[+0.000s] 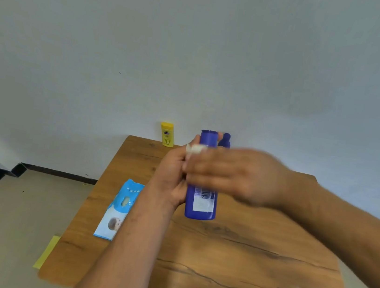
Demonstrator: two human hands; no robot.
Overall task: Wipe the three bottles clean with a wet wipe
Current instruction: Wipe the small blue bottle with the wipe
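My left hand grips a tall blue bottle held upright above the wooden table. My right hand, blurred, lies across the bottle's middle and presses a white wet wipe against it; only a corner of the wipe shows above the fingers. A second blue bottle stands behind the held one, mostly hidden. A small yellow bottle stands at the table's far edge by the wall.
A light blue pack of wet wipes lies flat on the table's left side, under my left forearm. A yellow sheet lies on the floor by the table's left front corner. A white wall rises right behind the table.
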